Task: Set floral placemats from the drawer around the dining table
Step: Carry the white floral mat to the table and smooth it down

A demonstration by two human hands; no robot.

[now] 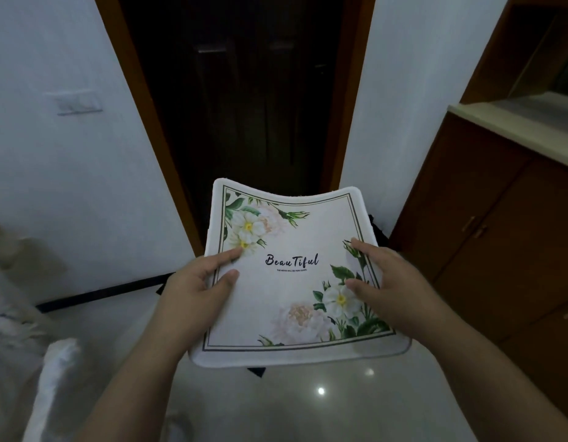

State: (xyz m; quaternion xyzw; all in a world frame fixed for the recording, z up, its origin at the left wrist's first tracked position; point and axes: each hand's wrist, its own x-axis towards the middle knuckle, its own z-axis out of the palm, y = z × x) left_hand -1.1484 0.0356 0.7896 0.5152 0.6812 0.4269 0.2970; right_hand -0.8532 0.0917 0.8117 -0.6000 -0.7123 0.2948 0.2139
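Observation:
A white floral placemat (289, 282) with green leaves, pale flowers and the word "Beautiful" is held in the air in front of me, slightly curved. My left hand (193, 291) grips its left edge, thumb and forefinger on top. My right hand (394, 288) holds the right edge with fingers spread over the printed flowers. Dark edges of something poke out beneath the placemat; what they are I cannot tell. No drawer or dining table is in view.
A dark open doorway (244, 90) with a brown frame lies straight ahead between white walls. A brown cabinet (486, 224) with a pale countertop stands at the right. White blurred fabric (27, 346) sits at the lower left. The floor (308, 403) is glossy and pale.

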